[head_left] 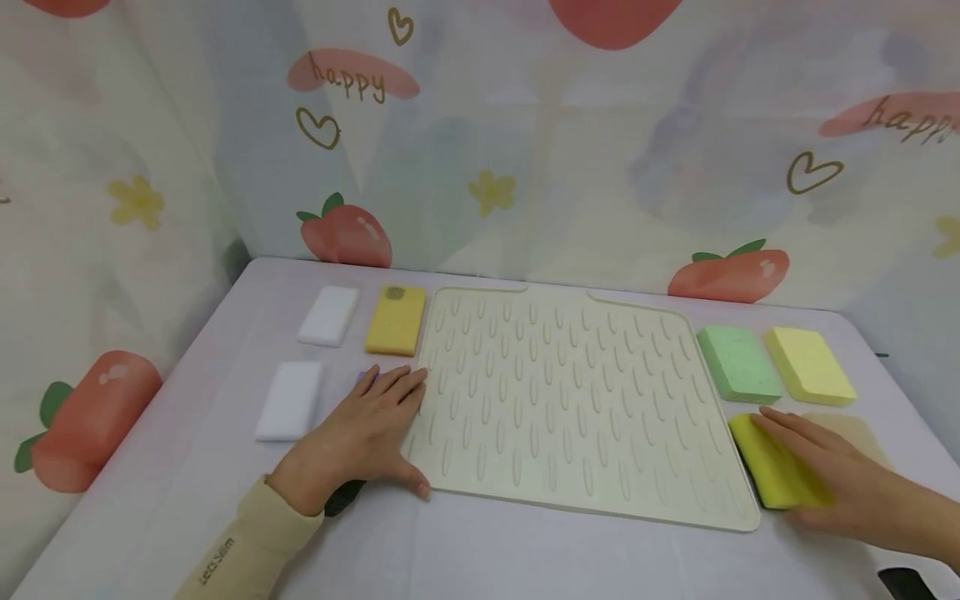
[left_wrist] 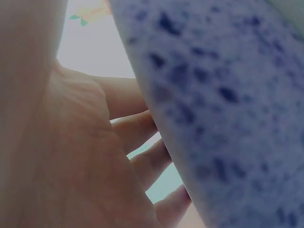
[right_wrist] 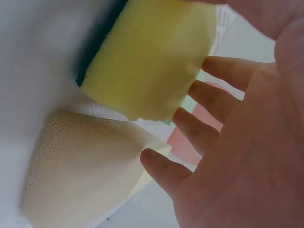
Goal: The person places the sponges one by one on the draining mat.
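Observation:
My left hand [head_left: 367, 433] lies palm down over a purple-speckled sponge [left_wrist: 218, 109], with fingers spread and the thumb out by the front left corner of a cream ribbed mat [head_left: 558, 392]. In the left wrist view the fingertips meet the sponge's edge. Most of that sponge is hidden under the hand in the head view. My right hand [head_left: 832, 483] holds a yellow sponge [head_left: 776, 467] with a dark green scouring pad [right_wrist: 99, 47] underneath, fingers along one edge and thumb at the other. It sits against the mat's right edge.
Beside the right hand is a beige sponge [head_left: 851, 437]; a green sponge [head_left: 738, 364] and a pale yellow one [head_left: 810, 365] lie behind. At left are two white blocks [head_left: 328, 315] and a mustard-yellow sponge [head_left: 396, 321]. A printed cloth [head_left: 525, 150] backs the table.

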Demonstrator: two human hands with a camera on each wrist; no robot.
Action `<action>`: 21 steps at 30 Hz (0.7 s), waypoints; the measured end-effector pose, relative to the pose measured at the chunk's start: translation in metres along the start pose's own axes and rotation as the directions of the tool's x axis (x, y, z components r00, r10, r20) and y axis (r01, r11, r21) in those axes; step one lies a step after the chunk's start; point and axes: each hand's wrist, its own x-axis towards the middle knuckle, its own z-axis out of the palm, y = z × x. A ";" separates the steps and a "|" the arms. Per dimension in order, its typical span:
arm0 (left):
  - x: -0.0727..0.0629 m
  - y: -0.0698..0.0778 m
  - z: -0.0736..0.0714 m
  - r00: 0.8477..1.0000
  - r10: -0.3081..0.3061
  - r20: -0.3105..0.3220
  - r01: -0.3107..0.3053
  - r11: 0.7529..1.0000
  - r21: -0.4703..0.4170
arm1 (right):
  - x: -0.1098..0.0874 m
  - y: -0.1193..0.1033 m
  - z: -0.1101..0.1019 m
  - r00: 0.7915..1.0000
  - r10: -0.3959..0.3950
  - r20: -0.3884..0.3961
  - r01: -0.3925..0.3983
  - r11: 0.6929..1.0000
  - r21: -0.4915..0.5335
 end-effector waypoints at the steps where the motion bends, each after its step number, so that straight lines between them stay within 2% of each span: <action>1: 0.000 0.000 0.000 1.000 0.000 -0.001 0.000 1.000 0.000 | 0.001 0.000 0.000 1.000 0.013 0.011 -0.013 1.000 0.000; 7: 0.000 -0.001 0.001 1.000 0.013 -0.013 -0.013 1.000 0.007 | 0.007 -0.004 -0.003 0.995 0.078 0.065 -0.080 0.996 0.027; 11: 0.000 -0.001 0.002 1.000 0.013 -0.018 -0.013 1.000 0.013 | 0.009 -0.005 -0.002 0.999 0.045 0.008 -0.045 0.999 -0.018; 16: 0.000 0.000 0.001 1.000 0.009 -0.014 -0.008 1.000 0.008 | 0.011 -0.006 -0.002 0.992 -0.032 -0.119 0.021 0.996 -0.092; 21: 0.001 0.000 0.002 1.000 0.010 -0.008 -0.010 1.000 0.010 | 0.011 -0.007 -0.005 0.987 -0.031 -0.159 0.019 0.997 -0.076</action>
